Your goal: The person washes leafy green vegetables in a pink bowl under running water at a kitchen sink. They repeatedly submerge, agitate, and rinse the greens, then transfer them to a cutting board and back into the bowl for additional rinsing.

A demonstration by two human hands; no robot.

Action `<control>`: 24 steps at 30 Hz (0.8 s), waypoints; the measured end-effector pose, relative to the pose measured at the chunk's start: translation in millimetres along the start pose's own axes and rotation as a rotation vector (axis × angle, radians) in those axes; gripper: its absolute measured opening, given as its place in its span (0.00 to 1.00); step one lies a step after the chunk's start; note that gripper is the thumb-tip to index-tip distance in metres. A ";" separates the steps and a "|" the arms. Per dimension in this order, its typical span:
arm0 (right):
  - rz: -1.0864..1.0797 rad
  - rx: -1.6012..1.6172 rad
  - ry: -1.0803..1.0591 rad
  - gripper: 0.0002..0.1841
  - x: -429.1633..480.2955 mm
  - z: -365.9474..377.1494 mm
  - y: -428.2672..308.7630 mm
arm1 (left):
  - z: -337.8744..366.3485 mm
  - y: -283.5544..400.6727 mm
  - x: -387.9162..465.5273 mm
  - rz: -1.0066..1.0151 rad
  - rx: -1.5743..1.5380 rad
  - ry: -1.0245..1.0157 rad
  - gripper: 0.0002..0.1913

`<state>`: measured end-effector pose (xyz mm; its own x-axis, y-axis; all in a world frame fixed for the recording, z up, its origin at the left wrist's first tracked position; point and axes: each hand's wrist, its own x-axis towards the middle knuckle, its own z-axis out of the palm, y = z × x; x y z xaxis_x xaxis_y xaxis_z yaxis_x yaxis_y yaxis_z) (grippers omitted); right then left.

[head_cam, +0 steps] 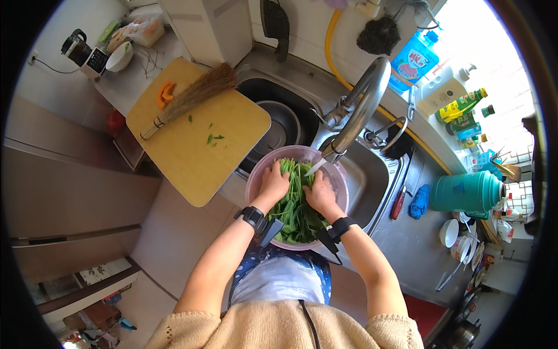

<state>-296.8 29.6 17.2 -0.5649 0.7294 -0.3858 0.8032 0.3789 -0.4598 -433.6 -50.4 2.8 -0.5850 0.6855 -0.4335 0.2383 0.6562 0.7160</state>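
Observation:
A translucent pink plastic basin (253, 187) sits before me over the front of the double sink, full of long-stemmed leafy greens (301, 220). My left hand (275, 181) grips the left side of the bunch near the stem ends. On the other side, my right hand (321, 194) holds the greens, its thumb pointing up. The greens partly cover the fingers of both hands. Water (317, 167) runs from the curved metal faucet (370, 100) into the basin beside my right hand. Dark bands with devices are strapped to both wrists.
At left, a yellow cutting board (196, 165) bears a straw brush (192, 100), orange pumpkin slices (165, 94) and leaf scraps. A metal pan (279, 126) stands in the left sink bowl. On the right counter lie a red-handled knife (398, 203), a blue cloth (420, 202) and a teal thermos (462, 191).

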 end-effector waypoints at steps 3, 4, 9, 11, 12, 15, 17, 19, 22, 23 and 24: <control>-0.220 -0.286 0.121 0.37 -5.8 -9.0 6.3 | -3.7 10.2 -29.4 0.282 0.656 0.014 0.37; -0.380 -0.365 0.226 0.38 -5.7 -7.9 8.9 | -4.8 10.8 -29.6 0.384 0.909 -0.019 0.37; -0.532 -0.420 -0.001 0.39 12.1 16.6 24.3 | 4.2 1.0 -18.9 0.241 1.024 -0.338 0.36; -0.480 -0.479 -0.098 0.39 15.5 22.7 27.0 | 4.6 -1.1 -14.8 0.193 0.976 -0.420 0.38; -0.464 -0.419 -0.154 0.38 17.0 22.0 27.4 | 4.4 0.8 -11.7 0.165 0.937 -0.476 0.38; -0.493 -0.484 -0.203 0.38 19.9 10.9 24.4 | -0.1 5.3 -7.7 0.166 0.926 -0.498 0.38; -0.546 -0.532 -0.228 0.38 23.6 -2.2 23.4 | -2.1 5.9 -8.4 0.233 0.862 -0.361 0.38; -0.625 -0.558 -0.205 0.38 23.2 -6.8 22.4 | -1.2 3.6 -10.7 0.311 0.825 -0.189 0.38; -0.709 -0.598 -0.121 0.39 19.8 -1.6 22.7 | 6.3 -1.9 -15.2 0.265 0.830 -0.309 0.38; -0.679 -0.559 -0.150 0.39 19.6 1.0 22.4 | 8.1 -2.7 -15.5 0.247 0.852 -0.339 0.39; -0.624 -0.573 -0.194 0.39 18.7 3.6 21.5 | 10.1 -1.6 -14.9 0.215 0.868 -0.358 0.39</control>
<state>-290.8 49.4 -2.8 -0.9142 0.2022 -0.3511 0.2777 0.9437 -0.1797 -417.4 -58.5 2.6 -0.2247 0.7797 -0.5845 0.8876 0.4113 0.2075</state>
